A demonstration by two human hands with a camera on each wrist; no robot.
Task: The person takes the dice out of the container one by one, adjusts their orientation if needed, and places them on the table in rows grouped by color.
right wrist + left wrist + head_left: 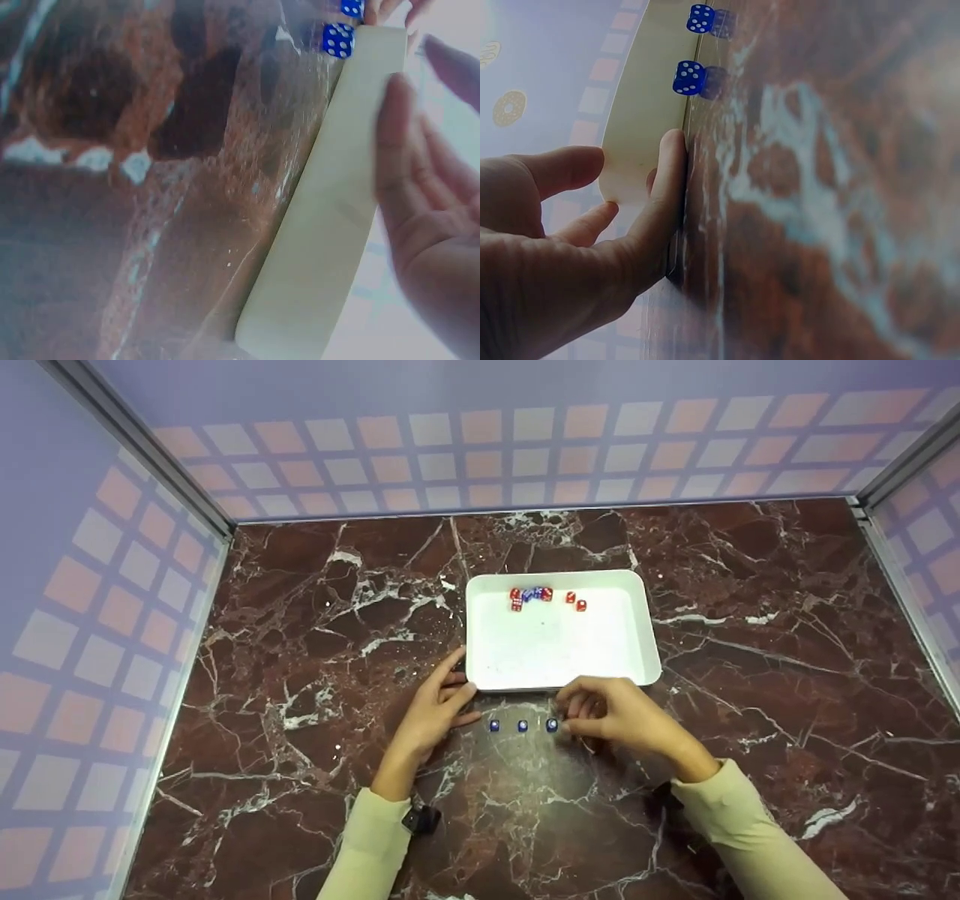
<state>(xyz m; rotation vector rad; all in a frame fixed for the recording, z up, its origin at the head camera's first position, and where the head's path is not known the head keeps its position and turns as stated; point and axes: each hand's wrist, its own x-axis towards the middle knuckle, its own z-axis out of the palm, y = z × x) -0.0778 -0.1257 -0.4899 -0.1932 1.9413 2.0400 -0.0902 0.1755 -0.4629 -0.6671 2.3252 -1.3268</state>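
Three blue dice (523,726) sit in a row on the marble desk (300,660), just before the near edge of the white tray (562,649). The right hand (619,716) pinches the rightmost die; the left hand (435,709) rests open-fingered against the tray's near-left corner. Red and blue dice (532,595) lie along the tray's far side.
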